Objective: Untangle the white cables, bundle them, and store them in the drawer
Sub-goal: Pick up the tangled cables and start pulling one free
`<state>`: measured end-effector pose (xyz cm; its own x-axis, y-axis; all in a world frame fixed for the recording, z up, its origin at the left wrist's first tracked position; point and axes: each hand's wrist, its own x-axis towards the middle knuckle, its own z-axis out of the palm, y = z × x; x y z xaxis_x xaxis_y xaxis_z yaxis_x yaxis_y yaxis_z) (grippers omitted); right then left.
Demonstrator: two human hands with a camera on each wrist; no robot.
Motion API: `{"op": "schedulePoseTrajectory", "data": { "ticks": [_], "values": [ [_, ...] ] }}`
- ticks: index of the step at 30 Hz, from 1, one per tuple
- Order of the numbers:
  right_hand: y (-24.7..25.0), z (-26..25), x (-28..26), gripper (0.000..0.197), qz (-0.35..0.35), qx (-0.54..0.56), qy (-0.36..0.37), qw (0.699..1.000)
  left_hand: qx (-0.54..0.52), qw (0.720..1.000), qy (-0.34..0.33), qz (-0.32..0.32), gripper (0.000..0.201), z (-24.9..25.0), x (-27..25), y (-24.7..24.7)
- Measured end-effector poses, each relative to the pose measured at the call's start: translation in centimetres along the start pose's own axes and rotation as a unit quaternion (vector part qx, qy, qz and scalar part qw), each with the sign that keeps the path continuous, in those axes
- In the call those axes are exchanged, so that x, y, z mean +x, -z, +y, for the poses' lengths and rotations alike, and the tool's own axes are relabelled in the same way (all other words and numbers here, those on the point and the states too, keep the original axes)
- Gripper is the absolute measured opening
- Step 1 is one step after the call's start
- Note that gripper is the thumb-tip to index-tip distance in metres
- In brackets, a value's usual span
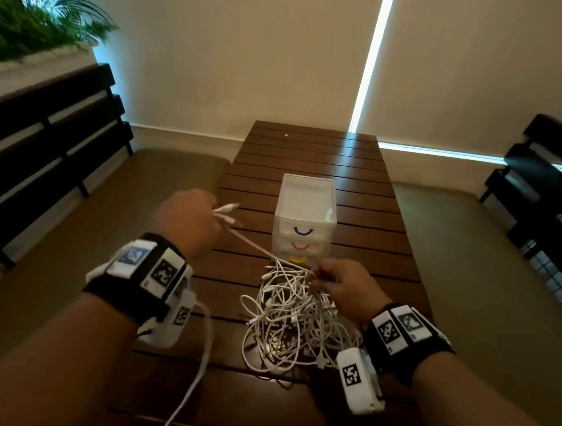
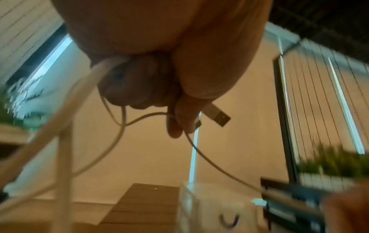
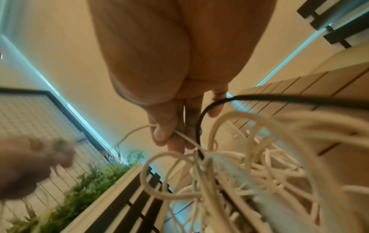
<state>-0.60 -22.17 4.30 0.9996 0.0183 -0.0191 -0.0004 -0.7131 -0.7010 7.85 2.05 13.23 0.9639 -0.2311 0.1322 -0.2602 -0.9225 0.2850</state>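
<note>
A tangle of white cables (image 1: 293, 318) lies on the slatted wooden table (image 1: 384, 254), in front of a small clear drawer unit (image 1: 305, 214) with blue, red and yellow handles. My left hand (image 1: 188, 222) is raised to the left of the unit and grips several cable ends; a USB plug (image 2: 217, 116) sticks out past its fingers. One taut cable (image 1: 253, 244) runs from it down to the tangle. My right hand (image 1: 341, 286) pinches a white cable (image 3: 179, 134) at the top of the tangle (image 3: 249, 165), between thumb and fingers.
Dark slatted benches (image 1: 42, 147) stand to the left and at the right (image 1: 550, 187) of the table. A planter with green plants (image 1: 29, 25) sits at upper left. A white wrist-device cable (image 1: 200, 368) hangs from my left wrist. All three drawers look closed.
</note>
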Motion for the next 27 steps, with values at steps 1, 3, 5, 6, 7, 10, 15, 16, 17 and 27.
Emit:
{"op": "schedulePoseTrajectory", "data": {
  "ticks": [1,3,5,6,7,10,15,16,17,27],
  "values": [
    [0.1,-0.3,0.3,0.014,0.014,-0.001,0.01,1.0,0.007,1.0,0.015,-0.004,0.014,-0.1,-0.4,-0.4],
    [0.1,-1.7,0.8,0.011,-0.008,-0.07,0.038,0.997,-0.062,0.998,-0.005,0.007,0.017,0.8,-1.6,-1.3],
    [0.0,-3.3,1.2,0.018,-0.037,-0.112,0.065,0.991,-0.147,0.987,-0.069,-0.013,0.024,2.8,-2.6,-2.5],
    [-0.1,-3.9,1.4,0.022,-0.034,-0.095,0.083,0.991,-0.154,0.983,-0.088,-0.047,0.019,3.8,-2.9,-3.2],
    [-0.3,-4.2,1.6,0.026,-0.023,-0.071,0.098,0.992,-0.145,0.982,-0.094,-0.08,0.012,4.4,-2.9,-4.0],
    [-0.8,-3.9,1.8,0.022,-0.011,-0.048,0.113,0.992,-0.13,0.981,-0.078,-0.12,0.027,4.2,-2.6,-5.6],
    [-1.5,-2.6,1.0,0.015,-0.034,-0.002,0.081,0.996,-0.156,0.972,-0.115,-0.136,0.034,3.8,-2.8,-6.1],
    [-1.5,-2.3,0.9,0.016,-0.055,0.005,0.075,0.996,-0.189,0.968,-0.113,-0.122,0.036,3.8,-2.8,-5.9],
    [-1.6,-2.0,0.7,0.016,-0.078,0.0,0.068,0.995,-0.217,0.964,-0.117,-0.102,0.038,3.9,-2.7,-5.4],
    [0.5,2.7,0.4,0.008,-0.063,-0.087,-0.039,0.993,-0.348,0.933,-0.082,0.043,0.014,0.9,-1.2,0.8]
  ]
}}
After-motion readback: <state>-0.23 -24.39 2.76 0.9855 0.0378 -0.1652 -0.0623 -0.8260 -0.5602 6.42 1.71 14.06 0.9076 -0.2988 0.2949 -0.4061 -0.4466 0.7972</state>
